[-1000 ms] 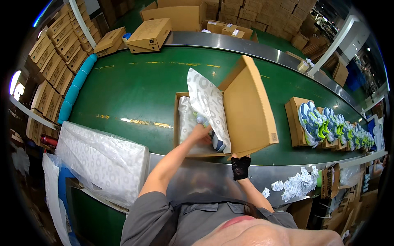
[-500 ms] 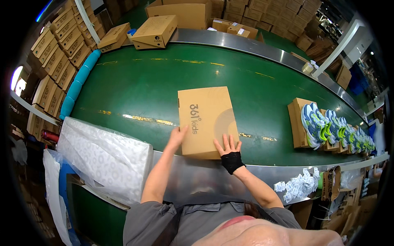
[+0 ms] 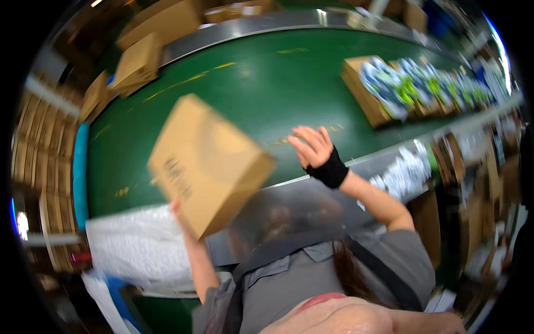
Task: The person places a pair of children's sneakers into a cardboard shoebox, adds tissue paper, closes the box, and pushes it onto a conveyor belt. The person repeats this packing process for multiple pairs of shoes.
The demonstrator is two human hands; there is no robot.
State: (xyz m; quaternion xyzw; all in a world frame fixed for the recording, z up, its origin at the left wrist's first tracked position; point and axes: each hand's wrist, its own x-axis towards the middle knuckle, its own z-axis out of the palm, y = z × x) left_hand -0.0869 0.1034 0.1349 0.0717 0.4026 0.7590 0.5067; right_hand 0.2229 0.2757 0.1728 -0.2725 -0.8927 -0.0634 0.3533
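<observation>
Your left hand (image 3: pixel 179 214) grips the closed cardboard box (image 3: pixel 207 163) at its near-left edge; only a little of the hand shows beneath the box, with the fingers wrapped onto its underside, so how far they curl is hidden. Your right hand (image 3: pixel 312 149) is off the box, just to its right, fingers spread and loosely open, holding nothing, with a black wrist wrap (image 3: pixel 331 170) below the palm.

The box is lifted clear of the green conveyor belt (image 3: pixel 245 83) and tilted, its broad top face turned toward you and to the left. Its long axis runs from near-left to far-right, one corner pointing down toward the metal belt edge (image 3: pixel 300 195). It is blurred.

On the far right of the belt an open shoe box (image 3: pixel 370 94) holds blue, white and green shoes (image 3: pixel 389 89), with more open boxes lined up beyond it to the right. Closed cardboard cartons (image 3: pixel 136 64) sit at the far left of the belt. A stack of white wrapping paper (image 3: pixel 133 250) lies near left, and crumpled white paper (image 3: pixel 403 172) lies near right.
</observation>
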